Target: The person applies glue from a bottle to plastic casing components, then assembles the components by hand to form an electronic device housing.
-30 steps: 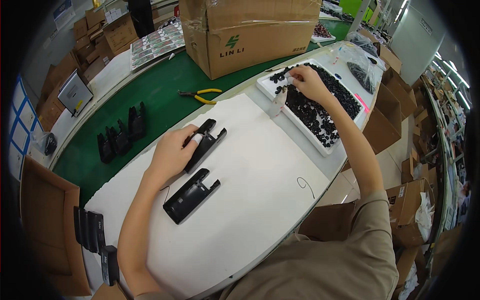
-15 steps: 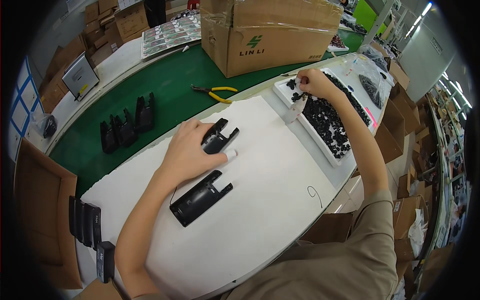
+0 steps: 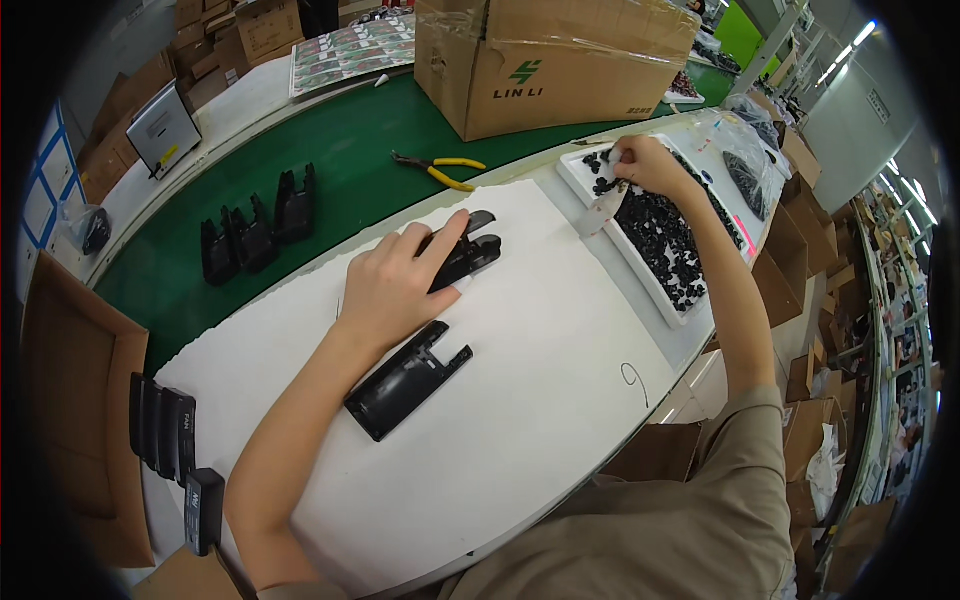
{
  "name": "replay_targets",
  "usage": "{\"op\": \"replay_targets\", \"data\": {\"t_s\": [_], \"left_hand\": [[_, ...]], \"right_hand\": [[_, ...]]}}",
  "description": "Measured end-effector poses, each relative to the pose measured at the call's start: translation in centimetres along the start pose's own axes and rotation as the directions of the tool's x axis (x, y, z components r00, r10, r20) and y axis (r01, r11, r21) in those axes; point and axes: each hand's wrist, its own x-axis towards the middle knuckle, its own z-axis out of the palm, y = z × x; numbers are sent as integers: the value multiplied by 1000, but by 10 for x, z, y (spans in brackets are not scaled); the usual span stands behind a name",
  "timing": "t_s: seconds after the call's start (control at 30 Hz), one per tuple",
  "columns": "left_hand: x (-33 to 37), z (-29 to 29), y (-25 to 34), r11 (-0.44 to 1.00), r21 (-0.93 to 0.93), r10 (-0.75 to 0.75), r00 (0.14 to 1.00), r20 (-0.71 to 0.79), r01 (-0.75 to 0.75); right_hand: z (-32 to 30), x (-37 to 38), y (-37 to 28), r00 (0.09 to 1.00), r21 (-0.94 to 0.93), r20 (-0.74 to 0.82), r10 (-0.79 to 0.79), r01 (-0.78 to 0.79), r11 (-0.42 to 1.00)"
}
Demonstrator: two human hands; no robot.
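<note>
My left hand (image 3: 392, 285) is closed round a black plastic housing (image 3: 472, 260) over the white sheet, a finger lying along its top. A white cover shows on the thumb tip; the palm hides the housing's rear part. Just nearer to me lies a second black housing (image 3: 408, 380), its forked end pointing to the far right. At the white tray (image 3: 652, 298) on the right, my right hand (image 3: 650, 165) pinches its fingertips together above small black parts (image 3: 660, 245). A white cover shows on a fingertip here too. Whatever is in the pinch is too small to make out.
Yellow-handled cutters (image 3: 440, 170) and several black housings (image 3: 255, 235) lie on the green mat (image 3: 345, 130). A large cardboard box (image 3: 560, 70) stands behind. Black battery-like blocks (image 3: 165, 425) line the left side beside an open carton (image 3: 85, 400). A thin wire loop (image 3: 632, 385) lies at right.
My left hand has shifted to the right and turned its housing, so rounded ends now show where the fork was. My right hand stays pinched over the tray. The whole view has shifted slightly.
</note>
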Motion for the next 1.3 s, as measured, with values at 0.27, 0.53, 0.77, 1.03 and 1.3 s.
{"op": "replay_targets", "data": {"t_s": [0.27, 0.53, 0.77, 1.03, 1.3], "left_hand": [[1, 3, 0, 995, 81, 59, 997, -39, -56], [1, 0, 1, 985, 105, 138, 990, -20, -135], [0, -3, 2, 989, 36, 141, 990, 4, -141], [0, -2, 1, 992, 5, 123, 992, 31, -123], [0, -1, 2, 992, 7, 123, 992, 39, -124]], "right_hand": [[-40, -87, -50, 853, 455, -515, 82, 191, 870], [43, -109, -158, 919, 416, -101, -382, 388, 823], [73, -91, -156, 885, 254, -186, -426, 462, 850], [70, -87, -161, 839, 99, -132, -527, 541, 835], [68, -89, -155, 762, 94, -111, -638, 647, 756]]}}
